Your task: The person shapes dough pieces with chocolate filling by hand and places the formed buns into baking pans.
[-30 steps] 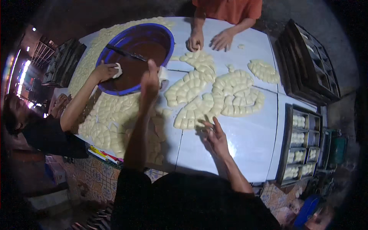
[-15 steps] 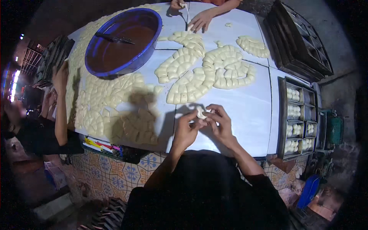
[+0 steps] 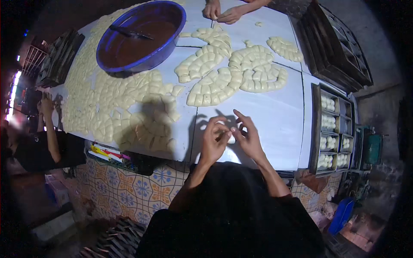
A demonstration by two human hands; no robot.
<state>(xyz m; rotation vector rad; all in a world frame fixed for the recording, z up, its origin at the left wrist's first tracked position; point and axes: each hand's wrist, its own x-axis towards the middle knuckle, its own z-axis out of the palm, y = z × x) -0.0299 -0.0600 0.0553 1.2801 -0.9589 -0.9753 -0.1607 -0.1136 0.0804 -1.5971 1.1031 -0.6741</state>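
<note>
Above the near edge of the table, my left hand point(image 3: 215, 139) and my right hand point(image 3: 247, 136) meet at the fingertips around a small white dough piece point(image 3: 232, 139). Thumbs and fingers pinch it from both sides and cover most of it; only a smooth rounded part shows between them. Just beyond my hands lie curved rows of cut dough pieces point(image 3: 215, 90), pale and pressed side by side. More flat dough pieces point(image 3: 124, 96) spread over the table to the left, partly under my shadow.
A blue basin point(image 3: 148, 64) of brown filling with a dark utensil stands back left. At right, a sectioned metal tray point(image 3: 316, 129) holds dough balls; stacked dark trays point(image 3: 318, 47) sit behind. A co-worker's hands point(image 3: 223, 13) work dough opposite; another person point(image 3: 49, 142) is at left.
My fingers have closed further over the dough piece, hiding more of it. The opposite co-worker's hands have come together. The left person's arm has moved back from the table.
</note>
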